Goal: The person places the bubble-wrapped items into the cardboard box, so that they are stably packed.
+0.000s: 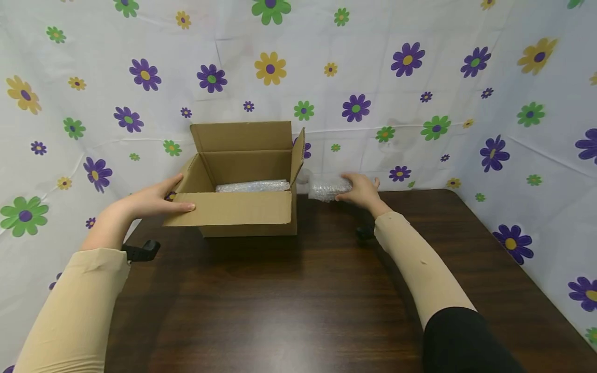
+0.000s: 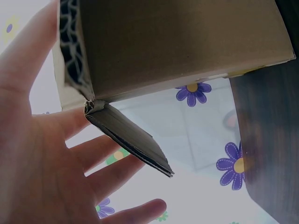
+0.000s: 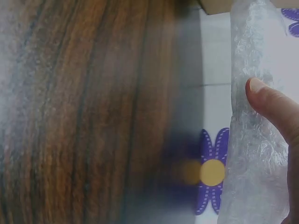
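Note:
An open cardboard box (image 1: 247,215) stands toward the back of the table, its flaps spread outward. My left hand (image 1: 154,199) is at its left front corner, thumb lying on the front flap and index finger along the left flap; in the left wrist view the fingers (image 2: 112,182) are spread and fairly straight beside the cardboard. Inside the box lies a bubble-wrapped item (image 1: 254,186), partly hidden by the front flap. Right of the box, my right hand (image 1: 364,192) grips a second bubble-wrapped bundle (image 1: 326,187), thumb across its side. The wrap hides what is inside.
The dark wooden table (image 1: 280,290) extends in front of the box and to the right. A white flower-printed cloth (image 1: 364,62) hangs close behind the box and along both sides. The box's right flap (image 1: 297,155) stands upright between the box opening and the held bundle.

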